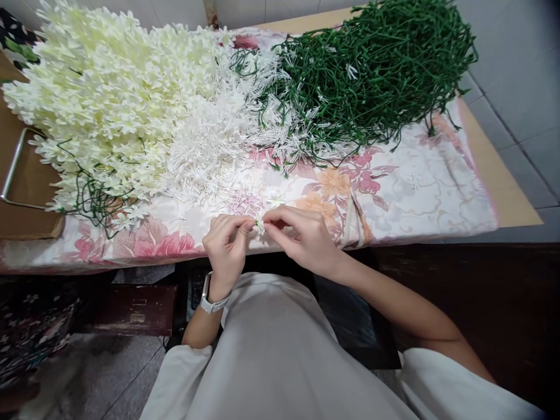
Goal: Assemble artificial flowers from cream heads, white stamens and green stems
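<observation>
My left hand (227, 248) and my right hand (301, 236) meet at the table's near edge, both pinched on one small white artificial flower piece (259, 226) between the fingertips. My left wrist wears a watch (210, 301). Just beyond my hands lies a heap of small white plastic flower centres (219, 146). A big pile of cream artificial flowers (114, 87) fills the left of the table. A tangle of green plastic stems (376, 70) lies at the right back.
A floral cloth (415, 186) covers the wooden table (503, 186). A brown cardboard box with a metal handle (17, 169) sits at the left edge. Grey tiled floor shows at the right. My light-coloured clothing fills the bottom.
</observation>
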`<state>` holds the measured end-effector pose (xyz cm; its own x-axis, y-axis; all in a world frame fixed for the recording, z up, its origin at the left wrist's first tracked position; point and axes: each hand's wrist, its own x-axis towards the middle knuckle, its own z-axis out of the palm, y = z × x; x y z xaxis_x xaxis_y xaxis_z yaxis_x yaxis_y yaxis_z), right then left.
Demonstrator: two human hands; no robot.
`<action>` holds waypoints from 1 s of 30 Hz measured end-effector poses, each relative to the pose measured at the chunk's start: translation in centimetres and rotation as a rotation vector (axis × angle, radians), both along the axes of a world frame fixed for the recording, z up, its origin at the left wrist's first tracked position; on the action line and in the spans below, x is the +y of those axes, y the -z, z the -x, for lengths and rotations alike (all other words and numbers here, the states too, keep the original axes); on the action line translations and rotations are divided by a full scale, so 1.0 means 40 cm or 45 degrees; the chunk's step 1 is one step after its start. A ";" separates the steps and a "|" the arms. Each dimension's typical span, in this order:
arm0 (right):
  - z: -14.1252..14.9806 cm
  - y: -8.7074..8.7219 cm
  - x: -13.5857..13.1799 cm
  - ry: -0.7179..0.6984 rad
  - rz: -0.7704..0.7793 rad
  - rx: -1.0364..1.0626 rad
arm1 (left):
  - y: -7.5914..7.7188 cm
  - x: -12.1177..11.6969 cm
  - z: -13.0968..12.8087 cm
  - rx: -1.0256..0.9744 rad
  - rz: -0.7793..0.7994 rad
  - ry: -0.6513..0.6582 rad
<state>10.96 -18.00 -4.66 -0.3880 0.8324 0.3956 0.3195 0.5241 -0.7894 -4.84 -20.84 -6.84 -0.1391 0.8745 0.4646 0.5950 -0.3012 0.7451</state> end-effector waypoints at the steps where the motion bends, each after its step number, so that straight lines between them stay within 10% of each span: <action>1: 0.002 0.008 0.000 0.005 0.047 0.014 | 0.003 0.001 0.000 0.027 -0.013 -0.006; 30: -0.003 0.044 0.000 0.004 0.078 -0.015 | 0.018 0.002 -0.004 0.337 -0.119 0.024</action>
